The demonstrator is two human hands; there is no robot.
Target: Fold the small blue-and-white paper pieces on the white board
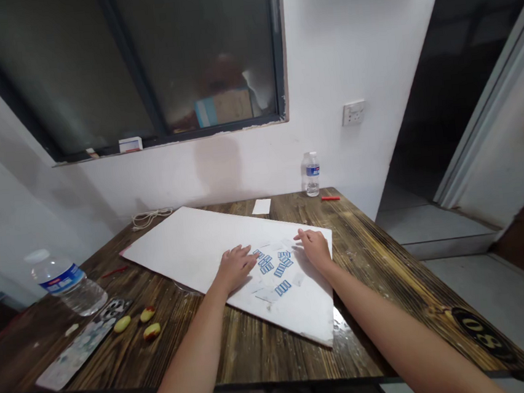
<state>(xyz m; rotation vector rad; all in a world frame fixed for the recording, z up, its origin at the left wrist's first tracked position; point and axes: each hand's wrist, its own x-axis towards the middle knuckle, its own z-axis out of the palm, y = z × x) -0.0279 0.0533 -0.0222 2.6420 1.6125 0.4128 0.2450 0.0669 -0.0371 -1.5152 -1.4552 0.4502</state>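
A white board (178,241) lies at a slant across the wooden table. On its right part are several thin, see-through pieces with blue-and-white printed marks (281,272), scattered and partly overlapping; what they are I cannot make out. My left hand (237,267) is at the left edge of these pieces, palm down and fingers spread, with its fingertips by the nearest blue marks. To the right of the pieces, over the board's right edge, is my right hand (314,248). Its fingers are loosely bent and apart, and no object shows in them.
A large water bottle (66,282), a paint-stained strip (80,350) and yellow-red fruits (152,332) are on the wooden table (370,309) at left. Toward the back are a coiled cord (150,218), white paper (262,206), a small bottle (312,176) and a red stick (330,198).
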